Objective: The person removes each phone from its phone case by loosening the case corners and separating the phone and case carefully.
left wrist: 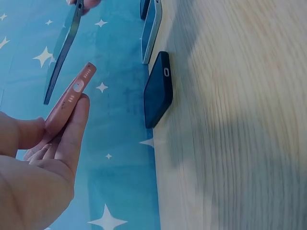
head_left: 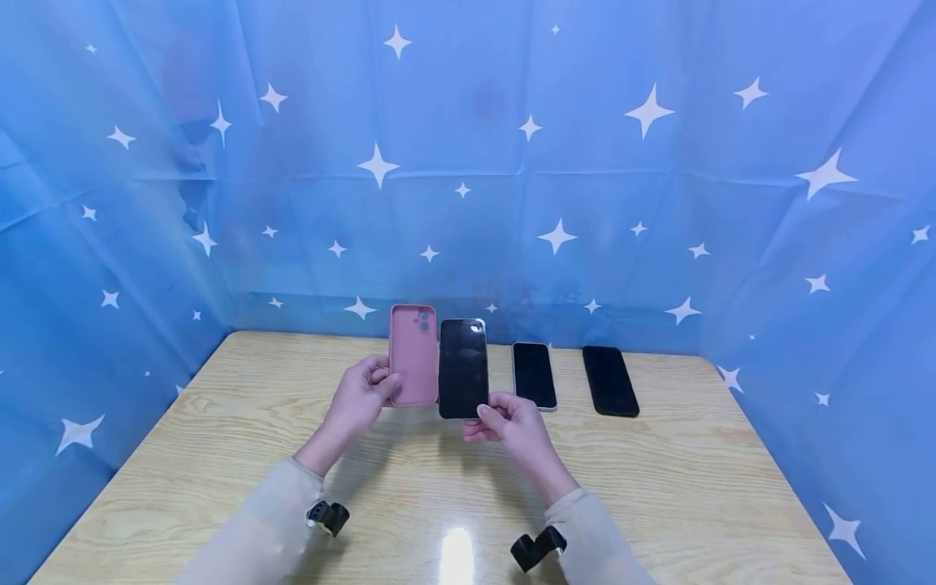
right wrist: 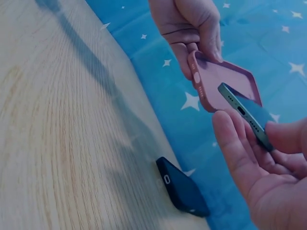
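Observation:
My left hand [head_left: 363,390] grips a pink phone case [head_left: 413,366] near its lower left corner, thumb in front and fingers behind. The case stands upright with its hollow inside facing me and its camera cutout at the top. Beside it, my right hand [head_left: 512,422] pinches a smartphone [head_left: 463,370] with a dark screen by its bottom end. In the right wrist view the charging port edge of this phone [right wrist: 241,110] faces the camera and overlaps the case [right wrist: 228,79]. The head view shows a narrow gap between phone and case, both held above the table.
A light-rimmed phone [head_left: 535,375] and a black phone [head_left: 611,382] lie toward the back right of the wooden table [head_left: 351,512]. Another phone in a black case [left wrist: 159,91] shows in the left wrist view. A blue star-patterned curtain [head_left: 468,97] hangs around the table.

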{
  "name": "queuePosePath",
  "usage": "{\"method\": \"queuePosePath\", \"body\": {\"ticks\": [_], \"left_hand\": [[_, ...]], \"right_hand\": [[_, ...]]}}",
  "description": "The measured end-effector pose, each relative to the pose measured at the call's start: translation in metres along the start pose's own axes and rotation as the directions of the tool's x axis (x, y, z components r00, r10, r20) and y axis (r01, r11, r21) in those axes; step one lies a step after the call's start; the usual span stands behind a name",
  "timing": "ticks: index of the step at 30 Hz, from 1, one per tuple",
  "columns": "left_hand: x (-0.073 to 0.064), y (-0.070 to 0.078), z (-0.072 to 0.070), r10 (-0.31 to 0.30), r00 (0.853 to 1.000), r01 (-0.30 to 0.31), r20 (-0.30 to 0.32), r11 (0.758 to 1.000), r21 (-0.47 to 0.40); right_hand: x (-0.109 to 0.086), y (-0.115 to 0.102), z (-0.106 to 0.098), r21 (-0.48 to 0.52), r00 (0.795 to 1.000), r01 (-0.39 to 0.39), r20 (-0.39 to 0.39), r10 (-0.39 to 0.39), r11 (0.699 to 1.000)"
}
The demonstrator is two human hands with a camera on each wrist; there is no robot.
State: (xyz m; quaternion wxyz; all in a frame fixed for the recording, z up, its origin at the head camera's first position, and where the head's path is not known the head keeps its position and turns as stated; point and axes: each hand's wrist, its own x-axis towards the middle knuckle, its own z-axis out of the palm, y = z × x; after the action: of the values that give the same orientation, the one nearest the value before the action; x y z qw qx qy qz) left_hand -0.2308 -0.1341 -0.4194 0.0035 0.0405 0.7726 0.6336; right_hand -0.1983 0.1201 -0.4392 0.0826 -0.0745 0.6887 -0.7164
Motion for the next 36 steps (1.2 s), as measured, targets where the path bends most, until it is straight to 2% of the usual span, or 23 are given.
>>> {"method": "queuePosePath", "body": {"ticks": [8,19,29,36], "left_hand": [[0.007,-0.001,-0.008,0.016,1.0,-0.014,-0.024,0.997,0.079],[0.016,-0.004,-0.017,0.049,0.998,-0.043,-0.04,0.987,0.153],[0.022,-0.005,-0.023,0.036,0.999,-0.029,-0.04,0.985,0.172],[0.026,-0.005,-0.024,0.029,0.999,-0.018,-0.046,0.977,0.212]], "right_hand": [[-0.006,-0.002,0.0,0.044,1.0,-0.013,0.003,0.013,0.999],[-0.019,-0.001,0.003,0.018,0.999,-0.029,0.017,0.029,0.999],[-0.032,0.008,0.006,0.044,0.998,-0.068,0.016,0.067,0.997],[-0.037,0.01,0.007,0.05,0.998,-0.063,0.021,0.062,0.997]]}}
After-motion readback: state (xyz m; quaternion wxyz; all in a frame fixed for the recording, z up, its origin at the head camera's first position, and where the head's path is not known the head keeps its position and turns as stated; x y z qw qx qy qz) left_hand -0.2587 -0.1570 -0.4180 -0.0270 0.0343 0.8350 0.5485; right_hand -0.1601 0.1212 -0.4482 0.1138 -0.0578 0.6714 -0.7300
